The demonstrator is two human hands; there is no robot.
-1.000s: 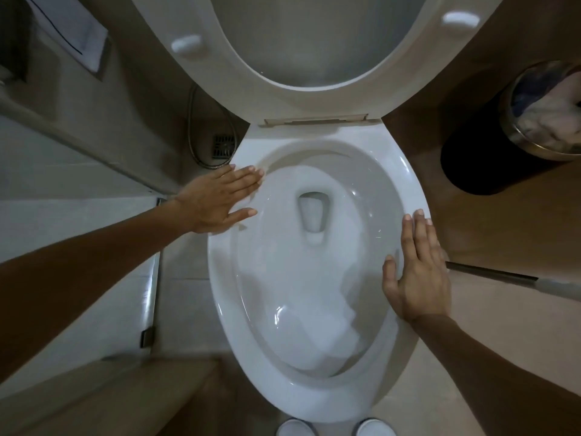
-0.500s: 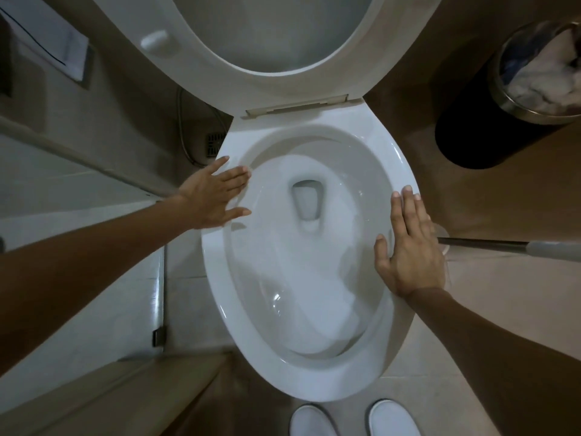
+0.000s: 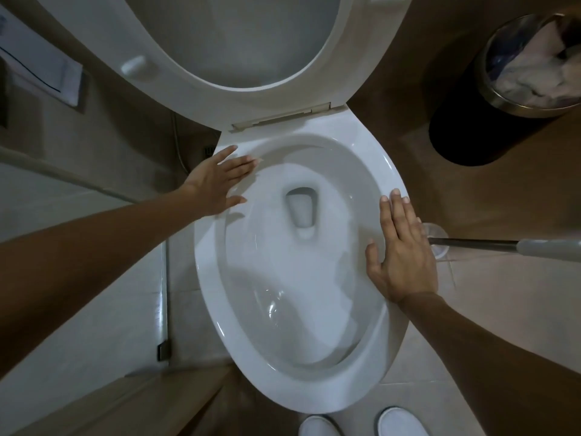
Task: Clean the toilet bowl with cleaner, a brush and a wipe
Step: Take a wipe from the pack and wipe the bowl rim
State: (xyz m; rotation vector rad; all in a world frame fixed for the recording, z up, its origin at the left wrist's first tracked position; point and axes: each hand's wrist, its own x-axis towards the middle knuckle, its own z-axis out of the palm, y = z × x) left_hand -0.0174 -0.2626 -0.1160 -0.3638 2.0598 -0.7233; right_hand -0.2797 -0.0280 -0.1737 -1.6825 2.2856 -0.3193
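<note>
Both hands have stayed spread and empty since the earlier frames, while the view has slid so that the bowl (image 3: 371,158) sits a little lower and further right and the shoes (image 3: 399,421) show more. The left hand (image 3: 217,184) lies flat, fingers spread, on the left back part of the rim, grasping nothing. The right hand (image 3: 401,247) lies flat on the right side of the rim, fingers together and pointing toward the hinge, also grasping nothing. The seat (image 3: 220,73) is raised. Water lies in the bottom of the bowl around the outlet (image 3: 301,209).

The brush (image 3: 471,245) stands just beside the right hand, its handle running off to the right and its holder on the floor by the bowl. No cleaner bottle and no wipe can be seen. A bin (image 3: 456,127) with crumpled paper stands well apart at the upper right.

By the look of it the cleaning has not begun, or the person is checking the rim. To do the step well, the right hand should take the brush handle, the nearest tool, while the left steadies on the rim clear of the bowl. The cleaner should go under the rim first, and the brushing should run from the rim down to the outlet, so that dirty water does not splash onto the floor or shoes.
</note>
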